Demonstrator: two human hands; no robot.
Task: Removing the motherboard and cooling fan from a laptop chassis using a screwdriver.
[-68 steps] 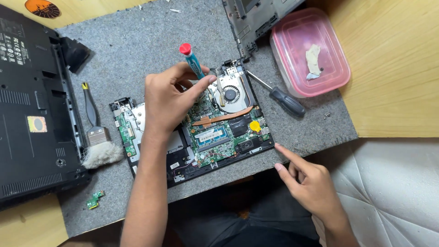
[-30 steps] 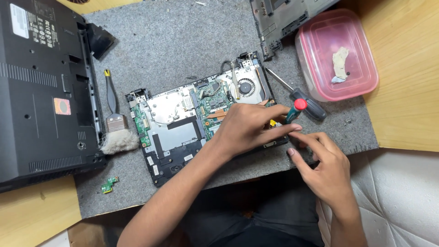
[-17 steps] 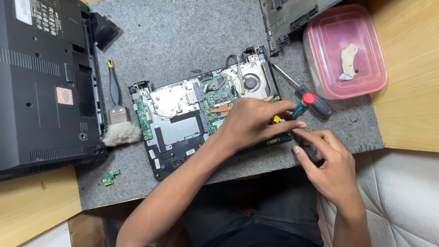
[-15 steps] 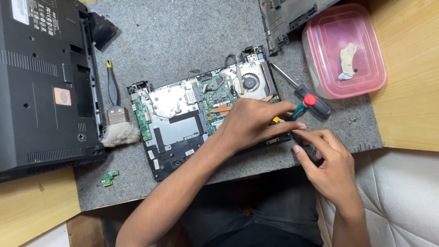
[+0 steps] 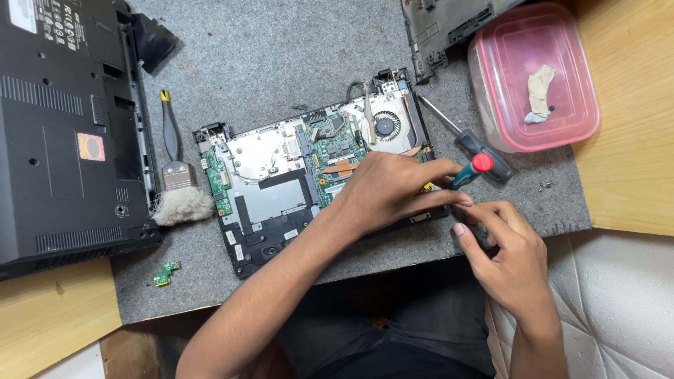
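An opened laptop base (image 5: 274, 203) with its green circuit board and round fan (image 5: 387, 126) lies on a grey felt mat (image 5: 281, 63). My left hand (image 5: 393, 191) reaches across the board and grips a small teal screwdriver with a red cap (image 5: 469, 170) at the base's right front corner. My right hand (image 5: 507, 256) rests at that same corner, fingertips pinched against the edge beside the screwdriver tip. Whether it holds anything small is hidden.
A black laptop cover (image 5: 63, 126) lies at the left, a brush (image 5: 175, 184) beside it. A larger black-handled screwdriver (image 5: 472, 143) and a pink lidded box (image 5: 537, 74) sit at the right. A small green board (image 5: 165, 273) lies near the mat's front edge. A loose screw (image 5: 544, 186) lies at the right.
My left hand carried the teal screwdriver from the middle of the board to its right front corner. My right hand moved up to meet it. Since half a second ago, almost nothing moved.
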